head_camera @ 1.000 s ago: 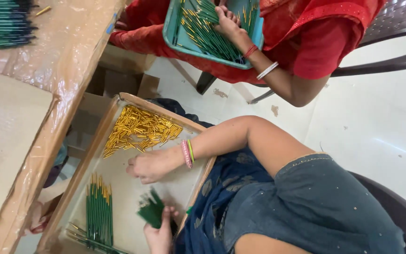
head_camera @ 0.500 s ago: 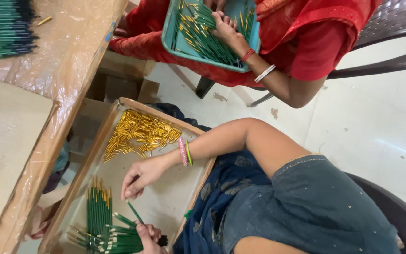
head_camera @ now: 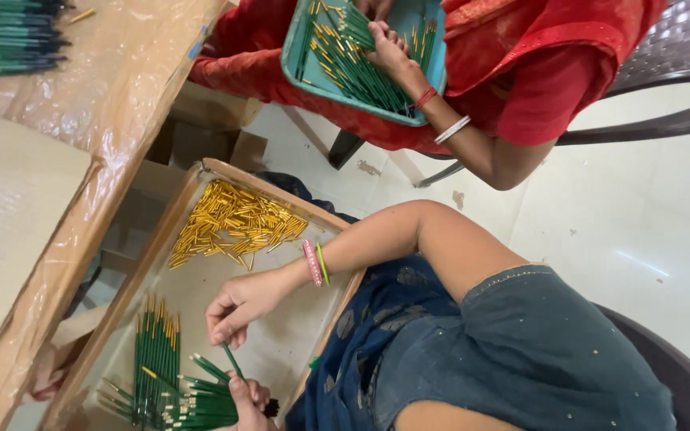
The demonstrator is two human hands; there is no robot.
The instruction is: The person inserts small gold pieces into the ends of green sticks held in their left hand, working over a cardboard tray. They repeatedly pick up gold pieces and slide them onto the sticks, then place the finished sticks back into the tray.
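A shallow wooden tray rests on my lap. At its far end lies a pile of small gold caps. A row of green sticks with gold tips lies at the near end. My right hand, with bangles at the wrist, reaches into the tray and pinches the end of a single green stick. My left hand, partly cut off by the lower edge, grips a bundle of green sticks that fans out across the tray floor.
Another person in red sits opposite with a teal tray of green sticks on the lap, one hand in it. A plastic-covered table at the left carries a stack of green sticks and a cardboard sheet.
My right hand has moved from the tray's middle toward my left hand and now pinches one stick. The bundle in my left hand has tipped from upright to lying across the tray.
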